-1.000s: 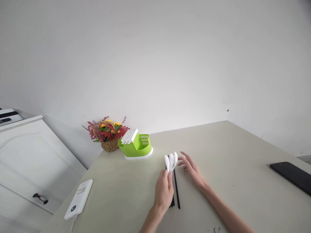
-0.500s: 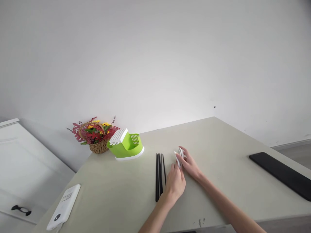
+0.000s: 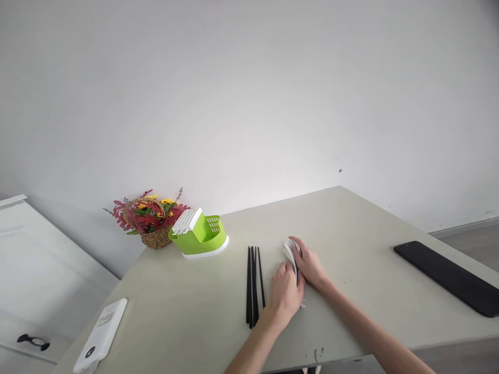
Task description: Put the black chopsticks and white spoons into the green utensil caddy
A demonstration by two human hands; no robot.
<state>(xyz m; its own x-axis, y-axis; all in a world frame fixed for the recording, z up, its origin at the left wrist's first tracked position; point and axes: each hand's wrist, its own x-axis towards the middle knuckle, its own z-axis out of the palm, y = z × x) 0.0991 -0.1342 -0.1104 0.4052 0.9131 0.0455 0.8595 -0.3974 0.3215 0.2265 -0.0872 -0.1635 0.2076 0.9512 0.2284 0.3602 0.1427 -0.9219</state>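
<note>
Watching remotely, I judge the slim black chopsticks already laid out right of the bright-green plastic caddy, while the curved white spoons, farther right of it, are not yet released, grasped in the fingers of my left hand and right hand.

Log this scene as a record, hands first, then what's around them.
left hand: closed around handles of smooth white spoons
right hand: curled around the spoons' bowls
beside left hand: slim black chopsticks, lying lengthwise on the pale table
back left: green plastic holder with white base, beside brown woven basket of red and yellow flowers
front left: white rectangular device
right: flat black oblong slab
</note>
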